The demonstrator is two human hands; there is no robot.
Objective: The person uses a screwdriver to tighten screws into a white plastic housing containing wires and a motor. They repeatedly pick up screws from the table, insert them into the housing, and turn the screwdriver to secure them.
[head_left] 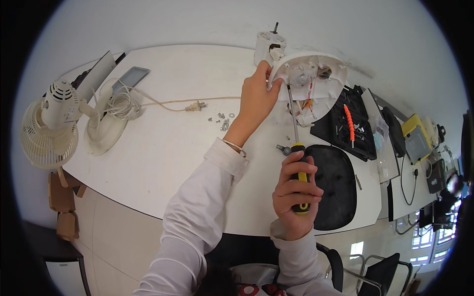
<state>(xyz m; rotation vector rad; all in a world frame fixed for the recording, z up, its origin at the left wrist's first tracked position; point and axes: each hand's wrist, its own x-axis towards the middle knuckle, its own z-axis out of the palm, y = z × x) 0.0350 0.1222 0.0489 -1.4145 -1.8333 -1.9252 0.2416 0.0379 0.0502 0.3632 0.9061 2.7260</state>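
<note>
My left hand (258, 93) is closed on the left rim of a white plastic fan housing (336, 69), tipped so its hollow inside faces me. Red wires and other parts show inside it. In my right hand (295, 190) is a screwdriver (296, 129) with a yellow and black handle, fingers wrapped round the grip. Its shaft points away from me, and the tip meets the housing's lower left edge; whether it sits on a screw I cannot tell. Behind my left fingers stands a white motor (264, 49) with a metal shaft upright. Loose wires (302, 106) hang below the housing.
Several small screws (225, 123) lie left of my left wrist, near a cord's plug (196, 106). A small fan (52, 123) stands far left. To the right are a black tool case (363, 138), an orange-handled tool (349, 123) and a black plastic panel (333, 192).
</note>
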